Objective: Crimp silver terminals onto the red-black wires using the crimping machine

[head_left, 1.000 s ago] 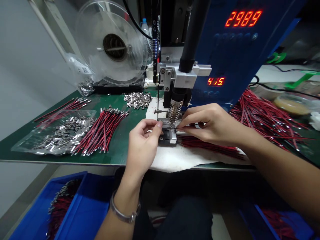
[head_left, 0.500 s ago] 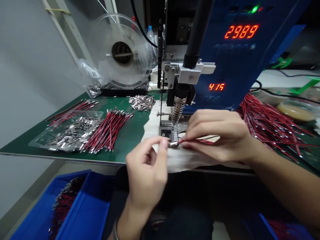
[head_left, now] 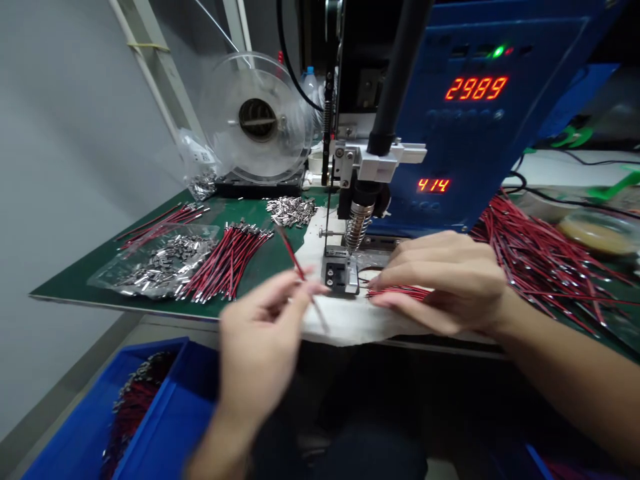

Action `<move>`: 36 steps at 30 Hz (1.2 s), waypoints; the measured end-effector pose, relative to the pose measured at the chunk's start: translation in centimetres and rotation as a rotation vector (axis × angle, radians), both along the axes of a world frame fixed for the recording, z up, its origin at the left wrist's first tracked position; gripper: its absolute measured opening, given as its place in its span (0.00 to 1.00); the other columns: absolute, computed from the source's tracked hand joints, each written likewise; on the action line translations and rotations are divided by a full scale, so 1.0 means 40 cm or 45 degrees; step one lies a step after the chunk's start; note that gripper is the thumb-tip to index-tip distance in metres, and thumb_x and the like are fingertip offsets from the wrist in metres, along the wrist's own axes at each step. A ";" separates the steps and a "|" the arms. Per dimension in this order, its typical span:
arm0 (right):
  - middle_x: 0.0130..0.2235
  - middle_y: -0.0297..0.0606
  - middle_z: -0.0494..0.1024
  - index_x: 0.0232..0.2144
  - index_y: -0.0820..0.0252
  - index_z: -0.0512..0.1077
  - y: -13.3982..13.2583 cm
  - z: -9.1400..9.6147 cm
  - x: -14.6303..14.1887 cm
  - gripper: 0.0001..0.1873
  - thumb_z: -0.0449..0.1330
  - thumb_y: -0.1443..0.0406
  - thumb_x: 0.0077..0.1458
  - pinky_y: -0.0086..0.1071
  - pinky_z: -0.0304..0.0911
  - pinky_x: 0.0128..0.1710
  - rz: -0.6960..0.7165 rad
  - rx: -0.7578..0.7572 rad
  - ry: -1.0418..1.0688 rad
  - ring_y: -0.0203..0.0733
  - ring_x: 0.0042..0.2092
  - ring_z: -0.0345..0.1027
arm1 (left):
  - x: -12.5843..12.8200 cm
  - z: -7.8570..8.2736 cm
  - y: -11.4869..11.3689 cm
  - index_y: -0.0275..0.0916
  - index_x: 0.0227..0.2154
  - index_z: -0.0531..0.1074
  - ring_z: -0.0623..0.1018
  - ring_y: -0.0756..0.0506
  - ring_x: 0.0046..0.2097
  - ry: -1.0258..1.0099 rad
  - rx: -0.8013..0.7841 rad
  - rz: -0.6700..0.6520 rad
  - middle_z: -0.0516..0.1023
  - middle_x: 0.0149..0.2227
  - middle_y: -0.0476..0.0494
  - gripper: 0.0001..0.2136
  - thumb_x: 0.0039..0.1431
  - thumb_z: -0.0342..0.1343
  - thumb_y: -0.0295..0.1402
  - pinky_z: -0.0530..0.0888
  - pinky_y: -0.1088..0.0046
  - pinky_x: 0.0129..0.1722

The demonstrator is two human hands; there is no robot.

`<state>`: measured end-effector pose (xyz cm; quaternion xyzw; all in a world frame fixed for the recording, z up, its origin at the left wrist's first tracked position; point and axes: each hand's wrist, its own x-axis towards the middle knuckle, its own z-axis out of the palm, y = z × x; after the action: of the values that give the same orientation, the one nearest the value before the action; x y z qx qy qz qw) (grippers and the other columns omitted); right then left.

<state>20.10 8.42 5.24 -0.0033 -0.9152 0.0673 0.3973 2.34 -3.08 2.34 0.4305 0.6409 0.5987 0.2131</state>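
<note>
Between thumb and fingers of my left hand (head_left: 270,320) is a short red and black wire (head_left: 291,252), its upper end pointing at the bundle side and smeared by motion. My right hand (head_left: 440,280) is closed around several red and black wires (head_left: 400,291) lying on white paper. Just left of those wires stands the small metal fixture (head_left: 341,272) of the soldering machine, with the spring-wrapped soldering head (head_left: 357,223) above it. No part is visible in the fixture's front edge.
A pile of wires with metal ends (head_left: 225,260) lies left, beside a plastic bag of metal connectors (head_left: 165,263). Loose connectors (head_left: 291,211) sit behind. Many red wires (head_left: 530,260) spread at the right. A blue bin (head_left: 185,400) stands below the green table (head_left: 70,280).
My left hand has moved left, away from the fixture, carrying a wire. My right hand stays near the fixture with the wires. The lower display went from 415 to 414.
</note>
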 end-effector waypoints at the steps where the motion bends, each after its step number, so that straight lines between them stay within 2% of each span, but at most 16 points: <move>1: 0.20 0.34 0.74 0.28 0.59 0.74 0.015 0.004 0.011 0.04 0.62 0.65 0.54 0.29 0.58 0.22 -0.060 0.055 -0.120 0.33 0.21 0.65 | -0.044 0.015 0.006 0.44 0.38 0.77 0.79 0.45 0.33 0.091 -0.058 0.086 0.82 0.31 0.47 0.12 0.50 0.63 0.40 0.72 0.72 0.33; 2: 0.19 0.33 0.71 0.26 0.59 0.74 0.031 0.008 0.022 0.07 0.60 0.65 0.56 0.29 0.54 0.21 -0.106 0.081 -0.234 0.32 0.20 0.62 | -0.089 0.030 0.014 0.44 0.37 0.77 0.79 0.44 0.32 0.222 -0.121 0.170 0.81 0.29 0.47 0.13 0.48 0.64 0.41 0.71 0.71 0.33; 3: 0.18 0.32 0.68 0.23 0.59 0.73 0.045 0.012 0.031 0.11 0.59 0.64 0.57 0.29 0.52 0.21 -0.156 0.083 -0.304 0.31 0.19 0.59 | -0.132 0.046 0.024 0.43 0.31 0.77 0.78 0.43 0.32 0.406 -0.191 0.232 0.80 0.27 0.46 0.11 0.48 0.63 0.43 0.69 0.70 0.33; 6: 0.16 0.31 0.64 0.22 0.61 0.73 0.080 0.023 0.048 0.16 0.56 0.61 0.58 0.29 0.48 0.21 -0.287 0.001 -0.527 0.30 0.19 0.53 | -0.236 0.081 0.062 0.42 0.20 0.74 0.72 0.42 0.27 0.960 -0.357 0.397 0.74 0.21 0.45 0.13 0.49 0.59 0.46 0.64 0.67 0.31; 9: 0.20 0.32 0.71 0.28 0.60 0.76 0.098 0.024 0.049 0.11 0.56 0.62 0.56 0.29 0.50 0.23 -0.405 -0.080 -0.757 0.31 0.20 0.57 | -0.289 0.088 0.097 0.42 0.19 0.74 0.67 0.41 0.26 1.219 -0.518 0.375 0.66 0.18 0.44 0.18 0.50 0.55 0.52 0.63 0.63 0.34; 13: 0.29 0.34 0.78 0.32 0.57 0.77 0.109 0.014 0.042 0.09 0.56 0.64 0.55 0.28 0.55 0.28 -0.402 -0.179 -0.935 0.34 0.26 0.66 | -0.298 0.074 0.116 0.42 0.19 0.74 0.66 0.39 0.29 1.260 -0.653 0.413 0.55 0.19 0.46 0.21 0.48 0.53 0.56 0.64 0.53 0.38; 19: 0.35 0.38 0.78 0.34 0.60 0.76 0.108 -0.001 0.032 0.11 0.58 0.60 0.56 0.29 0.60 0.34 -0.273 -0.244 -0.940 0.37 0.34 0.69 | -0.286 0.090 0.093 0.41 0.26 0.76 0.67 0.34 0.34 1.248 -0.733 0.423 0.52 0.23 0.47 0.26 0.46 0.49 0.60 0.64 0.48 0.39; 23: 0.34 0.39 0.77 0.34 0.61 0.77 0.101 0.000 0.029 0.10 0.58 0.62 0.56 0.29 0.60 0.34 -0.189 -0.275 -0.894 0.36 0.33 0.68 | -0.349 0.112 0.067 0.44 0.33 0.76 0.67 0.35 0.34 1.186 -0.749 0.567 0.52 0.22 0.48 0.24 0.48 0.50 0.58 0.64 0.50 0.40; 25: 0.33 0.38 0.77 0.34 0.62 0.76 0.096 0.004 0.030 0.08 0.58 0.64 0.55 0.29 0.60 0.34 -0.130 -0.299 -0.860 0.36 0.33 0.68 | -0.404 0.115 0.057 0.45 0.36 0.76 0.66 0.37 0.32 1.193 -0.857 0.581 0.55 0.21 0.47 0.21 0.48 0.52 0.54 0.63 0.54 0.40; 27: 0.33 0.38 0.76 0.34 0.62 0.77 0.092 0.006 0.030 0.08 0.59 0.65 0.54 0.29 0.61 0.34 -0.071 -0.318 -0.843 0.36 0.33 0.68 | -0.458 0.110 0.049 0.44 0.35 0.77 0.65 0.39 0.29 1.199 -0.972 0.504 0.61 0.22 0.45 0.20 0.46 0.55 0.52 0.62 0.60 0.38; 30: 0.34 0.38 0.76 0.35 0.60 0.77 0.087 0.003 0.024 0.07 0.60 0.65 0.54 0.28 0.61 0.34 -0.040 -0.324 -0.872 0.35 0.34 0.68 | -0.511 0.092 0.045 0.43 0.30 0.77 0.66 0.41 0.29 1.162 -0.979 0.276 0.70 0.25 0.44 0.16 0.47 0.58 0.49 0.61 0.66 0.36; 32: 0.34 0.37 0.75 0.35 0.60 0.78 0.085 -0.002 0.018 0.07 0.60 0.68 0.54 0.28 0.61 0.35 -0.046 -0.322 -0.891 0.35 0.34 0.68 | -0.522 0.082 0.046 0.43 0.28 0.76 0.67 0.42 0.29 1.144 -0.962 0.203 0.72 0.27 0.44 0.14 0.50 0.58 0.49 0.61 0.67 0.35; 36: 0.34 0.37 0.75 0.33 0.61 0.77 0.083 -0.003 0.013 0.07 0.58 0.67 0.56 0.28 0.61 0.35 -0.033 -0.369 -0.879 0.35 0.34 0.67 | -0.513 0.076 0.051 0.44 0.24 0.74 0.66 0.43 0.27 1.150 -0.945 0.174 0.71 0.22 0.46 0.18 0.53 0.53 0.53 0.60 0.66 0.34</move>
<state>20.63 11.74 5.10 -0.0936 -0.9761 0.1863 0.0615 -18.17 -1.05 5.36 0.4972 0.8612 0.1040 0.0161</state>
